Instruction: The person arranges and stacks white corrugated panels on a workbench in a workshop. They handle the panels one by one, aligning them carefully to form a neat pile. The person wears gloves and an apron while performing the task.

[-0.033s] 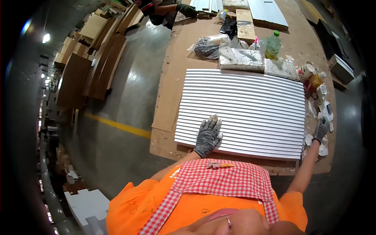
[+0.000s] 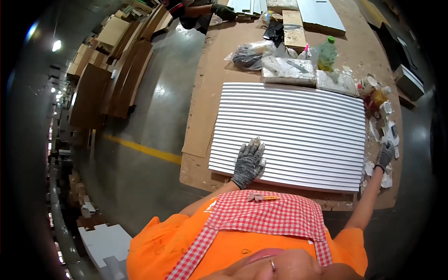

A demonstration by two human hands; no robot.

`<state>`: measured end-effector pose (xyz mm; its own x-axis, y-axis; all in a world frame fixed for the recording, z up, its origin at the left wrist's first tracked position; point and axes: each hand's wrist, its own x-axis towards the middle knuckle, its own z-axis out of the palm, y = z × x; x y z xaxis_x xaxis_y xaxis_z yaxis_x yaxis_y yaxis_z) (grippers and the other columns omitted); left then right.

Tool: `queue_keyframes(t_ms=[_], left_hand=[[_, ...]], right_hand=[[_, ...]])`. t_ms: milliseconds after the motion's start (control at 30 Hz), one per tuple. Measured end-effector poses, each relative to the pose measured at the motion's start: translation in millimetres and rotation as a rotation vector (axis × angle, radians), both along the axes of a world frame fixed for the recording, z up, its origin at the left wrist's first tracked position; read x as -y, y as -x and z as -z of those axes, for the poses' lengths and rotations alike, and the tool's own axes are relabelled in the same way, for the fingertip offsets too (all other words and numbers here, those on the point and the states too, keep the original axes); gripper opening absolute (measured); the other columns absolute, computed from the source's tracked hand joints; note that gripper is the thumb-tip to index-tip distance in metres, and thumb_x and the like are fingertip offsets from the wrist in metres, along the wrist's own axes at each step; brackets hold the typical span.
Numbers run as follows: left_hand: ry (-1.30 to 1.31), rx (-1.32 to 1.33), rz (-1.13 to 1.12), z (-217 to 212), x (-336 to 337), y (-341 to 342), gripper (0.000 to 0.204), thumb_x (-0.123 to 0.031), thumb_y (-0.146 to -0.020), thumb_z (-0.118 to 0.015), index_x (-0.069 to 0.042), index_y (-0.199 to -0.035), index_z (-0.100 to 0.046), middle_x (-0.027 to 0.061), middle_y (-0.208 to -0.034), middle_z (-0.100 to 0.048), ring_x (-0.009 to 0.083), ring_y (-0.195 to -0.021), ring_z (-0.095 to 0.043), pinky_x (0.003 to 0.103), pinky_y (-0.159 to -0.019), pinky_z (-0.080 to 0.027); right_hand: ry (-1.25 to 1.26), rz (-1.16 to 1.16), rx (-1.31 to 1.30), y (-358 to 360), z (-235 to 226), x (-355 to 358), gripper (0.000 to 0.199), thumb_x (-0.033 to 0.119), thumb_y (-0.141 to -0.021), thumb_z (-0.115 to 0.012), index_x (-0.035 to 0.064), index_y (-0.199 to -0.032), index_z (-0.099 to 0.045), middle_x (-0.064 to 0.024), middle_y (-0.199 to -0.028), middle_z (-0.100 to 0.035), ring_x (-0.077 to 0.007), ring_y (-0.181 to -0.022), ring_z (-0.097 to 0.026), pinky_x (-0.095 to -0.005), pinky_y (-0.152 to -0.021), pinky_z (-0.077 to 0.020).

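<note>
A stack of long white strips with dark lines between them lies across the worktable. My left hand, in a grey knit glove with whitish fingertips, rests flat on its near left part, fingers spread. My right hand, gloved the same way, reaches past the right end of the stack to the white-smeared scraps at the table's side. Its fingers look drawn together down among the scraps; what they hold, if anything, is too small to make out.
Beyond the stack are white-smeared blocks, a green-capped bottle and a plastic bag. Bottles and cups crowd the table's right side. At the far left, a co-worker's dark-gloved hand touches white strips. Brown panels stand left.
</note>
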<state>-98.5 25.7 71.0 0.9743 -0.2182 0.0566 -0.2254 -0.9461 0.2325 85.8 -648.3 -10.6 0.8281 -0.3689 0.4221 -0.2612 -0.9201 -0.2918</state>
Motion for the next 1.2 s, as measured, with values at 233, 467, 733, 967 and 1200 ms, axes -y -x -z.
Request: queue_keyframes(t_ms=[233,467,733,967,1200], left_hand=[[-0.043,-0.033,-0.036,-10.6,2.5,7.4,0.058,-0.033,-0.089,-0.045,-0.008,-0.14,-0.035,0.016,-0.148,-0.028,0.0293,-0.138,-0.024,0.047,-0.112,-0.016],[-0.03,-0.067,-0.08,-14.2,8.8,3.9,0.056,-0.031,-0.09,-0.045,-0.009,-0.141,-0.035,0.0152,-0.148,-0.028,0.0296,-0.138,-0.025,0.045,-0.112,-0.016],[-0.024,-0.056,-0.051,-10.8,6.3,0.0,0.057,-0.034,-0.09,-0.042,-0.008,-0.141,-0.035,0.0161,-0.148,-0.028,0.0294,-0.138,-0.023,0.046,-0.113,-0.015],[-0.033,-0.014,-0.042,-0.9,5.4,3.7,0.058,-0.033,-0.091,-0.042,-0.007,-0.142,-0.032,0.0158,-0.149,-0.025,0.0277,-0.14,-0.02,0.045,-0.114,-0.012],[-0.002,0.062,-0.009,8.3,2.6,5.5,0.059,-0.038,-0.092,-0.04,-0.009,-0.143,-0.029,0.0159,-0.151,-0.02,0.0277,-0.14,-0.016,0.044,-0.115,-0.009]], right_hand=[[0.187,0.255,-0.258,-15.3,-1.8,-9.8,0.048,0.038,-0.082,-0.058,0.0051,-0.116,-0.059,-0.019,-0.107,-0.062,-0.035,-0.099,-0.058,-0.0433,-0.084,-0.045],[0.579,0.3,-0.352,-12.3,43.1,19.1,0.037,0.03,-0.086,-0.051,-0.0018,-0.103,-0.059,-0.0196,-0.093,-0.061,-0.0319,-0.081,-0.06,-0.0412,-0.066,-0.0479],[0.248,0.062,-0.193,-20.8,-4.3,-19.3,0.034,0.025,-0.09,-0.052,0.0015,-0.114,-0.054,-0.0166,-0.105,-0.059,-0.0284,-0.095,-0.056,-0.0384,-0.081,-0.0438],[-0.29,-0.478,-0.104,73.7,-70.0,-272.5,0.042,0.029,-0.088,-0.062,0.0049,-0.121,-0.051,-0.0132,-0.12,-0.056,-0.0297,-0.113,-0.052,-0.0375,-0.096,-0.0423],[0.208,-0.33,-0.419,156.6,-76.9,-419.1,0.072,0.05,-0.095,-0.032,0.0005,-0.145,-0.018,-0.0178,-0.152,-0.014,-0.0281,-0.142,-0.009,-0.0405,-0.116,-0.0048]])
